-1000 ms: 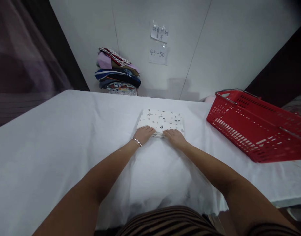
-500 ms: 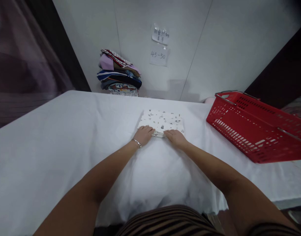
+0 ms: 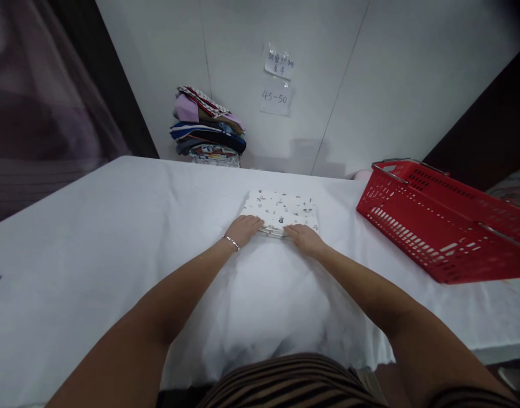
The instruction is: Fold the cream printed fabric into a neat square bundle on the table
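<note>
A folded white cloth (image 3: 281,208) with a small dark print lies flat on the white-covered table. Its near edge shows several stacked layers. My left hand (image 3: 244,229), below a silver bracelet at the wrist, rests on the cloth's near left corner with fingers laid out. At the near right corner, my right hand (image 3: 305,238) lies palm down, its fingers stretched over the top layer. Both palms and the undersides of the fingers are hidden.
To the right stands a red plastic basket (image 3: 430,226) with metal handles. A pile of folded clothes (image 3: 209,127) sits against the wall behind the table (image 3: 115,238). Two paper notes (image 3: 277,99) are taped to the wall.
My left hand has slid slightly left along the cloth's near edge. My right hand and the cloth stay almost where they were.
</note>
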The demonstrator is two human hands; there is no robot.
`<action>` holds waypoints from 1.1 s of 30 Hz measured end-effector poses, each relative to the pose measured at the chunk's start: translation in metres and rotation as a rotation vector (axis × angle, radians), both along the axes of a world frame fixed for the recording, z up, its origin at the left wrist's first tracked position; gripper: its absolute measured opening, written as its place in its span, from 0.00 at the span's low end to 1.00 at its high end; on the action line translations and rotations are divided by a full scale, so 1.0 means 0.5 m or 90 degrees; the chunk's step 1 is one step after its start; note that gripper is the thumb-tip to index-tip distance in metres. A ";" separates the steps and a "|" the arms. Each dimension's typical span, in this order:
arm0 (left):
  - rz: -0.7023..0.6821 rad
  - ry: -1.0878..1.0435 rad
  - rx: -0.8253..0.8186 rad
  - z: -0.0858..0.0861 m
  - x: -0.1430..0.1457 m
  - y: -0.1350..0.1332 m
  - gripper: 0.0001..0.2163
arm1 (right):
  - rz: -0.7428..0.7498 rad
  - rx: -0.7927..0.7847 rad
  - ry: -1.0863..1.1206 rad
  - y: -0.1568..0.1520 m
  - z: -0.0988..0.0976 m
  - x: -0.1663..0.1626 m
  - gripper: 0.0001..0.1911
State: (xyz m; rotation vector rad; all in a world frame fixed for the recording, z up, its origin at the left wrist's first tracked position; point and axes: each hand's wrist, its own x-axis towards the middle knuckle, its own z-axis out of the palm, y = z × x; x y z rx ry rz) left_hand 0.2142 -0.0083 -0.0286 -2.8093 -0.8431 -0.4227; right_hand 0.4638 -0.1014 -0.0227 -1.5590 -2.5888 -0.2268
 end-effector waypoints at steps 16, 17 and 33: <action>0.063 -0.030 0.015 -0.016 -0.034 0.002 0.24 | -0.024 0.059 0.073 -0.025 -0.031 0.009 0.26; 0.061 -0.028 0.012 -0.017 -0.036 0.003 0.24 | -0.026 0.062 0.075 -0.028 -0.034 0.011 0.25; 0.037 -0.031 -0.007 0.004 -0.022 -0.041 0.22 | -0.061 0.059 0.039 -0.034 -0.047 0.009 0.23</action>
